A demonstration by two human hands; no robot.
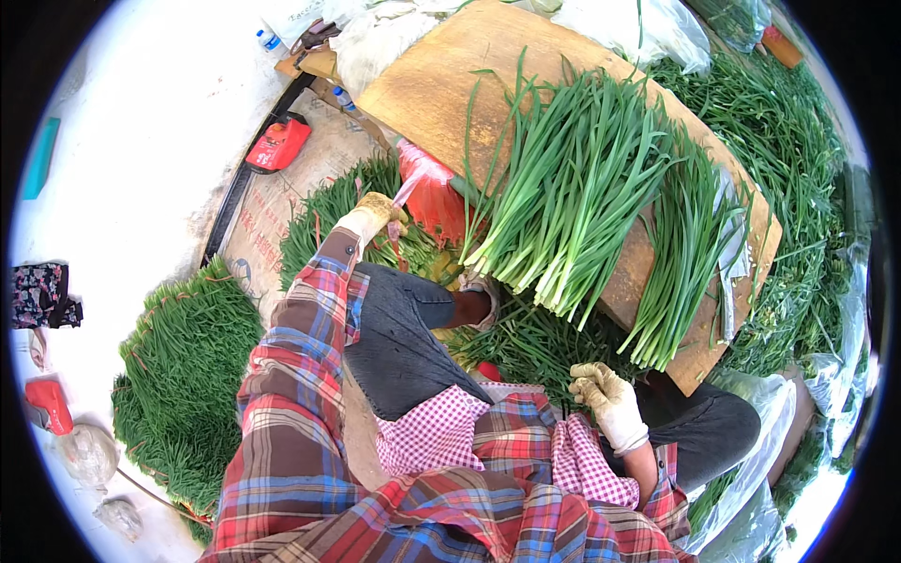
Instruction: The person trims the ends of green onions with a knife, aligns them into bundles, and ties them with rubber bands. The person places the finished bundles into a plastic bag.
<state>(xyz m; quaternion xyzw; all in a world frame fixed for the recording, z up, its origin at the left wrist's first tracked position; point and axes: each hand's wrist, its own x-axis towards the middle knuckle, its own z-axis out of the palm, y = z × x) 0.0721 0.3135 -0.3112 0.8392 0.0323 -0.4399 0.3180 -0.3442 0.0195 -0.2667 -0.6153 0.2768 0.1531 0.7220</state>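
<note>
My left hand (380, 213), in a soiled white work glove, is closed around a pink plastic strip (412, 181). The strip leads up to a bunch of red plastic strips (436, 207) hanging at the board's edge. Over my lap, my right hand (607, 400), gloved too, has its fingers curled with nothing seen in them. Loose garlic chives (574, 190) lie in a large pile on the wooden board (422, 77), pale stem ends towards me. A smaller pile of chives (679, 260) lies to its right, beside a grey metal strip (728, 302).
Tied chive bundles (190, 366) are stacked on the floor at left, and more bundles (317, 218) stand beyond my left hand. A red packet (279, 144) lies near a dark rail (232, 204). Loose greens (795, 211) and clear plastic sheeting (746, 422) flank the board's right side.
</note>
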